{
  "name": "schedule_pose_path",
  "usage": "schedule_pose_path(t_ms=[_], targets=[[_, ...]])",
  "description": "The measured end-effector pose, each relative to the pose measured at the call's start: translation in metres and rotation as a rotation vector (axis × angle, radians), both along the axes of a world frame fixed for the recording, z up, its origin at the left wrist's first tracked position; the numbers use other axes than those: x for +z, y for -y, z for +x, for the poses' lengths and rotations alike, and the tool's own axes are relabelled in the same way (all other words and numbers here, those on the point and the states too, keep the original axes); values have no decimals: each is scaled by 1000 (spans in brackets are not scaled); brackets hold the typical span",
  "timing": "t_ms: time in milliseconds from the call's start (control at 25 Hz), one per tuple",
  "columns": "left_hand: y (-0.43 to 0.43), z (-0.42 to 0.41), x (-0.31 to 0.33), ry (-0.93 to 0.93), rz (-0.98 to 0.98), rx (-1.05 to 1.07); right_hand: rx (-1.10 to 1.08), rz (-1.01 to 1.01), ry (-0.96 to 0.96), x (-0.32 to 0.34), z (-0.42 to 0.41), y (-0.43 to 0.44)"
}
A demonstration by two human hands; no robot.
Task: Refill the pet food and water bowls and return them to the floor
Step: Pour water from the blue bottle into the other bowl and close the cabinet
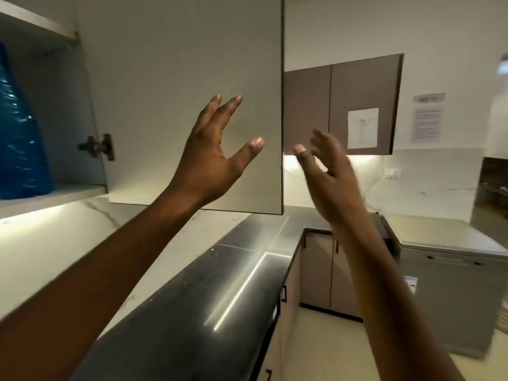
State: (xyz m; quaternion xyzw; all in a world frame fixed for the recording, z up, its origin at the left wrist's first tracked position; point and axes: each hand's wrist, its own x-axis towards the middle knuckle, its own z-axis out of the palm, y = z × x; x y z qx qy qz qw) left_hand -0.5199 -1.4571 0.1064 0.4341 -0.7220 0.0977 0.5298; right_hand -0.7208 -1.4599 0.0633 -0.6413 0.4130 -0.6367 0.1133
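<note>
A blue plastic bag (19, 133) stands on the lower shelf of an open wall cabinet at the far left. The cabinet's pale door (178, 64) is swung out toward me. My left hand (217, 155) is raised in front of the door's inner face, fingers spread, holding nothing. My right hand (327, 174) is up just past the door's right edge, blurred, fingers apart and empty. No pet bowl is in view.
A dark glossy countertop (220, 284) runs below the cabinet and turns right. Brown wall cabinets (343, 105) with a paper sheet hang further right. A grey appliance (453, 270) stands at right, with pale floor in front of it.
</note>
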Motion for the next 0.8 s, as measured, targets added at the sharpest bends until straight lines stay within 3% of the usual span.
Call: schedule_pose_path(t_ms=[120, 280, 440, 640, 800], targets=[[9, -12, -8, 3, 78, -5, 254, 202, -21, -30, 24, 21], [11, 1, -19, -2, 220, -9, 261, 207, 148, -52, 36, 32], [-17, 17, -31, 2, 220, -17, 320, 112, 165, -55, 46, -8], [-100, 50, -47, -150, 107, 18, 620, -56, 36, -72, 90, -76], [-174, 108, -52, -270, 22, 36, 785, -247, -225, -78, 155, -98]])
